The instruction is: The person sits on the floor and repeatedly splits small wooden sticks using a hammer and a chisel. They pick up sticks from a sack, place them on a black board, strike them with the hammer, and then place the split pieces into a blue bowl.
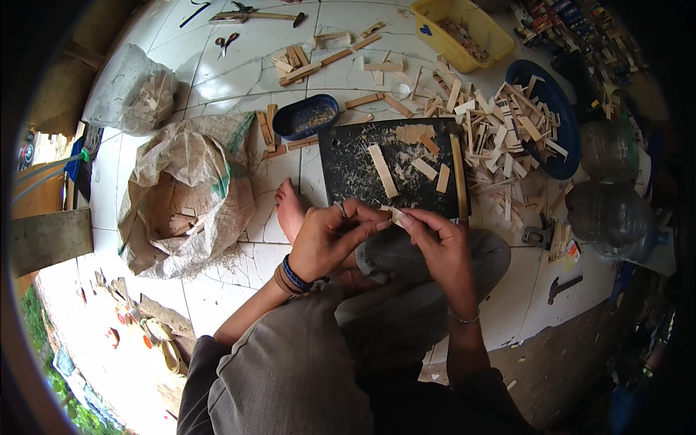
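Note:
Between my two hands is a small pale wood piece [396,216], pinched at both ends over my lap. My left hand [335,235] has its thumb and forefinger closed on one end; a ring and several wrist bands show on it. My right hand [435,235] grips the other end with thumb and fingers. Just beyond them lies a black board [348,163] strewn with shavings. On it rest a longer pale wood strip [383,171] and several short wood pieces [424,168]. A brownish bar [459,174] runs along the board's right side.
Right of the board, wood strips [500,127] heap against a blue basin [562,148]. A woven sack [181,196] with scraps stands left. Beyond are a blue oval tray [306,116], scissors [226,45], a hammer [257,15] and a yellow tub [471,32]. Another hammer [564,288] lies right.

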Motion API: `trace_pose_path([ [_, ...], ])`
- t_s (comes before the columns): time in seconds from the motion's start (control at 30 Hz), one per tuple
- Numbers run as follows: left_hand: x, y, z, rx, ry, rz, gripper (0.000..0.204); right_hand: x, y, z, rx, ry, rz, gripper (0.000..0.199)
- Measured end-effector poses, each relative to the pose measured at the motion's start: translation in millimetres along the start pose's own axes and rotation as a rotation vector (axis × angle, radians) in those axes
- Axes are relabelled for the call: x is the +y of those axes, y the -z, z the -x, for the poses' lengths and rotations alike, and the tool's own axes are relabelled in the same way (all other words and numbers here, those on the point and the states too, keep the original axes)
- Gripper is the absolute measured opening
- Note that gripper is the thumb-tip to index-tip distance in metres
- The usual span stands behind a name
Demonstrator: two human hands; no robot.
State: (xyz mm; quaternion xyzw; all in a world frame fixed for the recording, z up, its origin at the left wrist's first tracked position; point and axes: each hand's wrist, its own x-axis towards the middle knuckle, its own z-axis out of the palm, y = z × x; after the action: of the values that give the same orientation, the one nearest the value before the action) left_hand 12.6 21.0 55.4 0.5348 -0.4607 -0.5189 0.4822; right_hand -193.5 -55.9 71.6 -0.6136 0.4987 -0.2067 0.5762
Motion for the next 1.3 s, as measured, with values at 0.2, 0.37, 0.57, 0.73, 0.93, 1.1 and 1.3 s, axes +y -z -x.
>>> trace_pose_path([
  [0.2, 3.9, -1.5, -2.7, 0.072, -0.026, -0.021, 0.014, 0.5, -0.2, -2.8, 0.023, 0.072, 0.032, 0.025],
  [0.37, 5.6, -3.0, -8.7, 0.102, -0.089, -0.096, 0.014, -2.4, 1.6, -1.0, -0.003, -0.019, 0.031, 0.024],
  [0.57, -0.6, -6.4, -22.1, 0.137, -0.301, -0.223, 0.016, -2.5, -0.5, -1.7, 0.013, 0.053, 0.045, 0.024],
  [0.73, -6.0, -1.0, -25.7, 0.071, -0.469, -0.327, 0.023, -2.7, -0.6, -0.5, 0.021, 0.032, 0.064, 0.024],
  [0.93, -6.9, -0.1, -26.9, 0.056, -0.507, -0.394, 0.023, -1.6, -1.1, -1.1, 0.015, 0.036, 0.054, 0.026],
  [1.1, -7.0, 0.0, -27.7, 0.055, -0.528, -0.406, 0.024, 0.6, -1.7, -1.6, 0.017, 0.061, 0.054, 0.027],
  [1.3, -5.5, 2.5, -26.3, 0.042, -0.570, -0.478, 0.027, -0.6, -1.8, -1.5, 0.013, 0.053, 0.053, 0.026],
])
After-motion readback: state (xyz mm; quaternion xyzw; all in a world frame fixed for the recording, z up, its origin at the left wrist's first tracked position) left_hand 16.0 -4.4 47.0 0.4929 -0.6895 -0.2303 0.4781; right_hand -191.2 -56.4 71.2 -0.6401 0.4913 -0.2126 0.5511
